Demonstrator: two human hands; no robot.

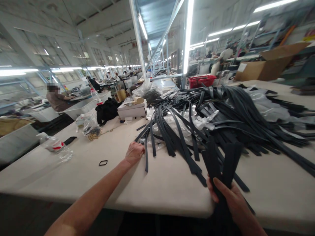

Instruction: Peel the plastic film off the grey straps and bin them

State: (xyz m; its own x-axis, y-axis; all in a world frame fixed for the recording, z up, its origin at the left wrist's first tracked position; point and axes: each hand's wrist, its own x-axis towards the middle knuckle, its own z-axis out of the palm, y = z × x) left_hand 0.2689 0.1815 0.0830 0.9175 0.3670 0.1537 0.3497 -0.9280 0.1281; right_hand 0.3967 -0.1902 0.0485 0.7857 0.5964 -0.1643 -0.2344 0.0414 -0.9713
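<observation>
A large heap of long black straps (231, 101) lies across the table, with loose ends hanging toward me. My right hand (231, 196), near the table's front edge, is closed around a bundle of wide black straps (230, 162), whose ends stick up and fan apart. My left hand (134, 153) reaches to the left side of the heap with its fingers curled shut. One black strap (141, 133) runs into those fingers; their tips are partly hidden. Another strap end hangs down just right of that hand. A black rectangular ring (103, 163) lies flat on the table to the left.
At the left are a plastic bottle (55, 146) lying down, a dark phone-like object (70, 140) and a clear bag of small brass-coloured parts (92, 127). Behind stand a white box (132, 110), a black cloth bundle (107, 110), a red crate (201, 81) and a cardboard box (263, 67). A person sits farther left.
</observation>
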